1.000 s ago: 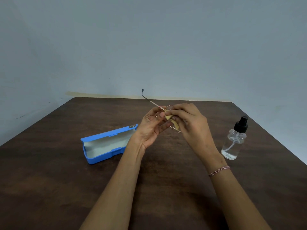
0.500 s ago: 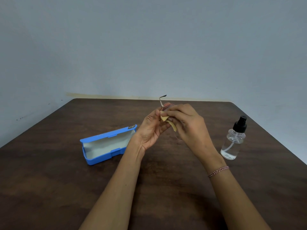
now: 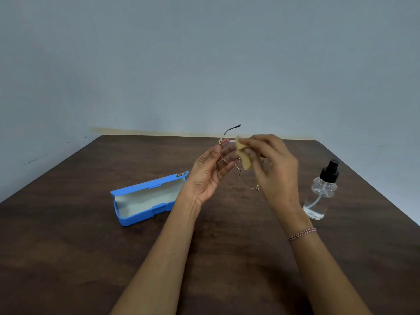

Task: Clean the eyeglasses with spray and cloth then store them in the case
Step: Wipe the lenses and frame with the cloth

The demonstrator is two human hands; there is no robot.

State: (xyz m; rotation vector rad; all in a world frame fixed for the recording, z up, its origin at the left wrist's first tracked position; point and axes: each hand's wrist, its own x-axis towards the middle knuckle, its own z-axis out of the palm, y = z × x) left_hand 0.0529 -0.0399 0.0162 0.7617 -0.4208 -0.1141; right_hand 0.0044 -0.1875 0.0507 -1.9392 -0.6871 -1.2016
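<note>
Rose-gold wire, very thin: the eyeglasses are held in the air above the worktop, just right of frame centre. Their long axis runs steeply from upper left to lower right, one lens above the other. One temple sticks up, its dark tip against the wall. The left hand has the upper rim in a narrow grip, thumb in front and fingertips behind (they show through the glass). The right hand, somewhat blurred, pinches a folded tan cloth at the bridge end of the upper lens, and the lower lens hangs free. I judge that wiping is under way and storing has not begun. For storing, what matters is that the blue case lies open on the worktop, down and to the left of the glasses. Its long axis rises toward the right, and it is nearer the left hand, which already carries the frame. The spray bottle stands upright at the right, apart from both hands, near the right wrist
</note>
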